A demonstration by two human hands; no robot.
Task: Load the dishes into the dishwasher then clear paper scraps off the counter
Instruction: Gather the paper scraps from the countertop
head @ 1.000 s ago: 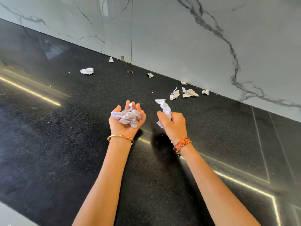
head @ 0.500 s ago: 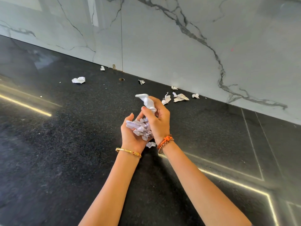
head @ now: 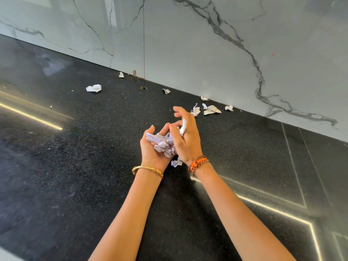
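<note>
My left hand [head: 150,149] is cupped palm-up over the black counter [head: 75,166], holding a wad of crumpled paper scraps [head: 162,142]. My right hand [head: 185,140] lies over that wad from the right, fingers partly spread, with one white scrap [head: 183,126] pressed under them. One small scrap [head: 176,163] shows just below the two wrists. Loose scraps lie further back: a crumpled ball [head: 93,88], a small bit by the wall [head: 121,74], another [head: 166,91], and a cluster [head: 211,109] near the wall base.
A grey-veined marble wall [head: 207,53] rises along the counter's far edge. A small round hole [head: 143,87] sits in the counter near the wall seam. Bright light strips reflect on the counter at left and right.
My right hand brought its scrap over to the left hand and now presses it onto the wad, fingers loosening. Both hands came together. A small scrap appeared below the wrists.
</note>
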